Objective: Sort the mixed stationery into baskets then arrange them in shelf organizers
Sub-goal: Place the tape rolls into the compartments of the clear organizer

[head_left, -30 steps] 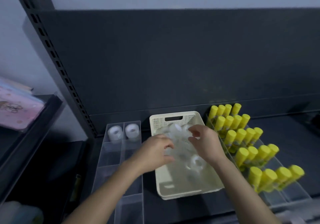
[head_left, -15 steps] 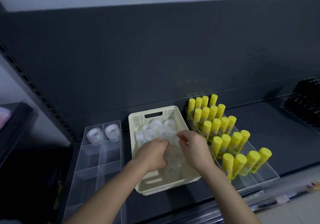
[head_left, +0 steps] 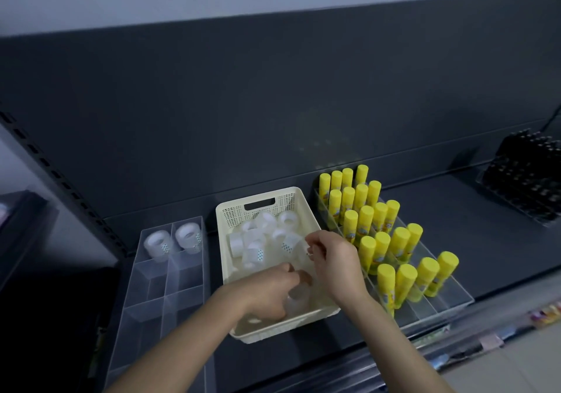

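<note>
Seen from the head camera, both hands work inside a cream basket (head_left: 260, 208) standing on a dark shelf (head_left: 449, 207). The left hand (head_left: 267, 291) curls round a roll of clear tape (head_left: 299, 299) at the basket's near end. The right hand (head_left: 337, 266) pinches a second roll (head_left: 305, 248) by its edge, though blur leaves that grip less certain. More loose rolls (head_left: 263, 232) lie heaped toward the basket's handle end.

The rolls look light and stiff, and their smooth film is likely slippery. A thumb-and-finger hold across the outer band, or a finger hooked through the core, seems the safest purchase. They are hardly fragile, but they are round and apt to roll if set on edge.

Just left of the basket a clear divided organizer (head_left: 170, 286) holds two rolls (head_left: 171, 240) in its back compartments, while the nearer ones appear vacant. The basket's left wall and the organizer's dividers stand between hand and slot, so a lift up and over is probably needed.

To the right, yellow glue sticks (head_left: 379, 231) stand upright in a clear tiered rack (head_left: 452, 297), close beside the right wrist and easily knocked. Dark objects (head_left: 528, 177), too dim to identify, sit at the far right.
</note>
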Tool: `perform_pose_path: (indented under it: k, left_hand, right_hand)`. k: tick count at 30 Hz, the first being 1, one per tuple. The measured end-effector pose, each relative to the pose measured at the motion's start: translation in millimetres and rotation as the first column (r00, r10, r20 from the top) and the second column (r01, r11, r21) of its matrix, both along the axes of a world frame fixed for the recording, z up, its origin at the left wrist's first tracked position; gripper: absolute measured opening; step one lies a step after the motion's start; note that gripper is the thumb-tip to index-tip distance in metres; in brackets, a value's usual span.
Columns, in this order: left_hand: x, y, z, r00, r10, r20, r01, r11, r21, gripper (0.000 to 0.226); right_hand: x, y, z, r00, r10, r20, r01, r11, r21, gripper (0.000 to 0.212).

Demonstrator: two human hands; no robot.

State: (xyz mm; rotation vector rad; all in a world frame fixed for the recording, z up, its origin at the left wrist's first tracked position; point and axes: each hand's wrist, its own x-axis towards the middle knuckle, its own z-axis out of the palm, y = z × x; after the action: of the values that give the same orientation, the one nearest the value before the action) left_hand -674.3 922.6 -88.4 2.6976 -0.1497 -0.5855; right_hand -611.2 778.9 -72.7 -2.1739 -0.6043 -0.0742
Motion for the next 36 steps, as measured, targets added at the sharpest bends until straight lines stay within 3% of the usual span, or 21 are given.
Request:
perform_pose_path:
  k: [2, 7, 10, 12, 15, 18, 20, 23, 25, 26, 28, 33, 36]
  left_hand:
    - [-3.3, -1.1, -2.2, 1.0, 0.007, 0.02, -0.007, 1.0, -0.002, 0.066]
    - [-8.7, -4.1, 0.9, 0.99, 0.08, 0.113, -0.072, 0.995, -0.075, 0.038]
    - [-13.8, 9.4, 11.0, 0.966, 0.171, 0.191, -0.143, 0.978, -0.152, 0.041]
    - [-17.5, 23.7, 20.4, 0.939, 0.256, 0.229, -0.209, 0.955, -0.211, 0.051]
    - [-24.7, 43.2, 35.2, 0.869, 0.372, 0.327, -0.297, 0.92, -0.256, 0.048]
    - [-34.5, 58.2, 46.4, 0.785, 0.481, 0.391, -0.376, 0.871, -0.317, 0.048]
    - [-42.0, 66.1, 49.1, 0.736, 0.543, 0.405, -0.417, 0.834, -0.361, 0.048]
    - [-52.2, 74.4, 49.5, 0.683, 0.593, 0.427, -0.437, 0.8, -0.412, 0.041]
    - [-56.6, 78.6, 46.7, 0.667, 0.609, 0.429, -0.442, 0.787, -0.431, 0.039]
    - [-57.9, 80.2, 45.0, 0.66, 0.62, 0.424, -0.447, 0.778, -0.441, 0.04]
    - [-59.5, 82.7, 42.9, 0.648, 0.641, 0.411, -0.465, 0.761, -0.453, 0.044]
    - [-60.8, 83.8, 42.1, 0.638, 0.66, 0.397, -0.476, 0.743, -0.47, 0.053]
    - [-59.4, 84.9, 40.7, 0.641, 0.65, 0.408, -0.461, 0.751, -0.473, 0.049]
  right_hand:
    - [-0.3, 0.4, -0.8, 1.0, 0.0, 0.006, 0.0, 1.0, -0.014, 0.021]
    - [-1.2, 0.3, -2.4, 0.998, 0.012, 0.056, -0.008, 0.998, -0.066, 0.02]
    - [-1.0, 0.2, -3.9, 0.998, 0.016, 0.065, -0.011, 0.997, -0.075, 0.019]
    - [-0.4, 3.5, -3.7, 0.998, 0.015, 0.067, -0.01, 0.997, -0.078, 0.018]
    - [1.6, 15.7, 1.9, 0.995, 0.052, 0.081, -0.044, 0.995, -0.093, 0.02]
    - [9.9, 35.1, 10.2, 0.979, 0.166, 0.116, -0.137, 0.965, -0.222, 0.026]
    - [15.4, 45.2, 13.1, 0.953, 0.292, 0.082, -0.239, 0.891, -0.386, 0.029]
    - [14.3, 48.7, 9.5, 0.883, 0.469, -0.008, -0.339, 0.627, -0.702, 0.027]
    - [9.9, 47.7, 3.6, 0.859, 0.509, -0.048, -0.338, 0.494, -0.801, 0.027]
    - [8.2, 48.6, 0.3, 0.866, 0.495, -0.074, -0.347, 0.486, -0.802, 0.032]
    - [7.0, 55.7, -3.8, 0.893, 0.436, -0.112, -0.364, 0.554, -0.749, 0.04]
    - [3.6, 75.5, -9.5, 0.904, 0.411, -0.119, -0.395, 0.695, -0.601, 0.03]
    - [1.3, 73.1, -9.9, 0.859, 0.486, -0.16, -0.481, 0.661, -0.576, 0.021]
